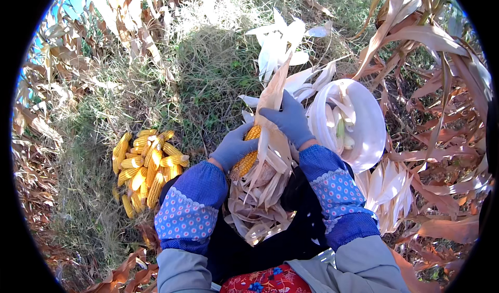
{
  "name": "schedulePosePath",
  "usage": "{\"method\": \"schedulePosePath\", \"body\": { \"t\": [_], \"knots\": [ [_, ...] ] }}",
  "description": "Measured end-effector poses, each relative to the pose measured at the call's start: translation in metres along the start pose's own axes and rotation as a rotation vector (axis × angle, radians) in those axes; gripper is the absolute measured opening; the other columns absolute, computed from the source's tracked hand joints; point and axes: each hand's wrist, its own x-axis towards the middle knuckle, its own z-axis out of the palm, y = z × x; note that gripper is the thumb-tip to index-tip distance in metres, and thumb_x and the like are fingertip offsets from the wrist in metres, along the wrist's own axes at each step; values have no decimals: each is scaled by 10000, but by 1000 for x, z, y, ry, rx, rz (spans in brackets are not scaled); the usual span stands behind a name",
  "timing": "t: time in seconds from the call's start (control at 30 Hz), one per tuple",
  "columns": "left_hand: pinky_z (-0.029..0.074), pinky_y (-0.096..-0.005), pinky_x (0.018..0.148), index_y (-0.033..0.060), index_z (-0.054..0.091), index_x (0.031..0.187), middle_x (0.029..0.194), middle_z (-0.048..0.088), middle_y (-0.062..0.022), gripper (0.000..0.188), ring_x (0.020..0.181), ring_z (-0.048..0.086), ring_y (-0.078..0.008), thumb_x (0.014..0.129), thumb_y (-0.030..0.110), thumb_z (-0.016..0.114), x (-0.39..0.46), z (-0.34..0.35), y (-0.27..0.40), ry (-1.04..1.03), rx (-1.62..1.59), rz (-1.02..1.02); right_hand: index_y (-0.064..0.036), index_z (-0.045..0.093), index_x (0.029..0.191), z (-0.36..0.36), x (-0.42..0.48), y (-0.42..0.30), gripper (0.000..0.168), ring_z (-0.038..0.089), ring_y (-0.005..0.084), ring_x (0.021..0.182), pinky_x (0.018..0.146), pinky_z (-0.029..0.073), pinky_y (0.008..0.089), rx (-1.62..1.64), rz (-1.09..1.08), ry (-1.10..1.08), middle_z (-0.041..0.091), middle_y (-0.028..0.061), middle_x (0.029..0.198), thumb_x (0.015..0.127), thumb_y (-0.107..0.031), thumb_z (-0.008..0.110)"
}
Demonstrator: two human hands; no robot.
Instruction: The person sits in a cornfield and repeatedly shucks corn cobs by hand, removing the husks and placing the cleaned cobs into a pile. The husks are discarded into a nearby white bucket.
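A yellow ear of corn [248, 158] lies slanted in front of me, its kernels bare along the left side. Around its middle my left hand [236, 145], in a grey glove, is closed. Pale dry husk [273, 94] still runs along the ear's right side and rises above it. My right hand [290, 119], gloved alike, grips this husk near the top of the ear. Loose husks [257, 211] lie heaped between my legs below the ear. The lower right side of the ear is hidden by husk.
To the left, a pile of husked corn ears [148, 164] rests on the grass. A white bucket [368, 117] on the right holds several unhusked ears [343, 129]. Stripped husks [280, 43] lie ahead, others [390, 195] below the bucket. Dry corn stalks [436, 59] crowd the right edge.
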Motion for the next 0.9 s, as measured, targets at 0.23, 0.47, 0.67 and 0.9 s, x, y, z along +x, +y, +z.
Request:
{"method": "schedulePosePath", "body": {
  "t": [0.23,0.47,0.67,0.9],
  "knots": [
    [454,-292,855,-15,529,1212,1087,614,-107,505,955,574,-143,798,235,675,25,-4,-46,-33,-185,19,-58,553,1181,12,-7,0,507,618,171,924,789,498,312,-145,-470,-43,633,95,1055,719,-192,710],
    [449,-308,868,-39,518,1189,1054,623,-102,540,961,576,-160,771,255,692,4,5,-7,-113,-54,58,-50,614,1081,14,-3,4,355,628,196,836,752,486,322,9,-62,-133,654,101,942,768,-200,689],
    [467,-320,826,3,413,1273,1041,626,-103,665,948,596,-183,725,210,730,-1,18,-11,27,346,63,17,588,1115,34,-16,9,291,596,114,796,728,487,262,107,-230,-141,643,74,890,904,-179,555],
    [494,-325,765,0,463,1223,1013,623,-100,539,895,616,-199,757,149,690,8,34,-21,73,99,124,-88,558,801,35,-11,-23,201,376,50,430,391,290,207,820,179,139,484,-16,579,909,-257,567]
  ]
}}
